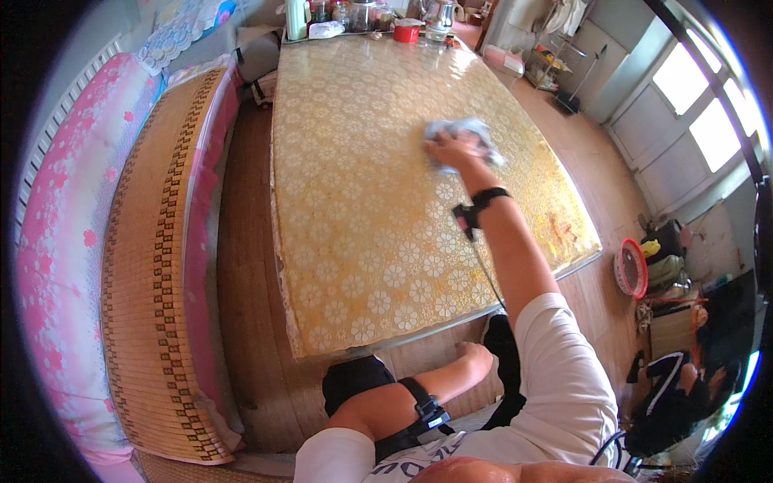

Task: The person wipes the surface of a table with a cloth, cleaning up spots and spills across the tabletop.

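Observation:
My right hand (pixel 458 148) is stretched far over the table, its fingers spread on a crumpled grey-white cloth (pixel 483 130). Hand and cloth are blurred. Beneath them is a table (pixel 362 199) covered with a glossy, gold-toned tablecloth patterned with white flowers. My left hand (pixel 477 357) rests low by my knees, below the table's near edge. It appears to hold nothing, though its fingers are mostly hidden.
At the table's far end stand jars (pixel 362 15), a red container (pixel 406 31), a metal kettle (pixel 439 15) and a pale green flask (pixel 296 19). To the left is a long seat with a woven mat (pixel 145 241). A red-rimmed basin (pixel 631 268) and a broom (pixel 595 72) are on the right.

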A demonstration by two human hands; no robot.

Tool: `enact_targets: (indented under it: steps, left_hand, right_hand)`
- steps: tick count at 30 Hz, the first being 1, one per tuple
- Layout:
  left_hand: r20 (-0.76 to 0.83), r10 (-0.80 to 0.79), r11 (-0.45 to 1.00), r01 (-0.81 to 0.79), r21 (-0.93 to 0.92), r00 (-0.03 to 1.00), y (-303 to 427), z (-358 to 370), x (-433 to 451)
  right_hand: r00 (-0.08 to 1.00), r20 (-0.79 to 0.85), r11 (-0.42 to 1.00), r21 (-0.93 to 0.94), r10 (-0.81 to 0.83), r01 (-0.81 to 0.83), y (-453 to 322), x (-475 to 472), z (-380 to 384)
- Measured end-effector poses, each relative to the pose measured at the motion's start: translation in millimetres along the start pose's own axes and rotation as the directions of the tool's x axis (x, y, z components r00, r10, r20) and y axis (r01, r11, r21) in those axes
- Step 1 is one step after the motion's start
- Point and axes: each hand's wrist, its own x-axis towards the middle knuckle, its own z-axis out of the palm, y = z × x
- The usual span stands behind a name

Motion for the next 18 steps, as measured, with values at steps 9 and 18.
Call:
enact_targets:
  steps: [9, 18]
  left_hand:
    - [-0.071, 0.038, 0.999, -0.037, 0.01, 0.997, 11.5, 33.8, 36.0]
    - [-0.114, -0.039, 0.997, 0.046, 0.063, 0.993, 0.8, 12.5, 12.4]
  right_hand:
    - [0.278, -0.03, 0.279, -0.039, -0.96, 0.96, -153.7, -110.3, 73.0]
    - [0.975, 0.068, 0.958, -0.187, -0.209, 0.219, 133.6, 26.6, 4.9]
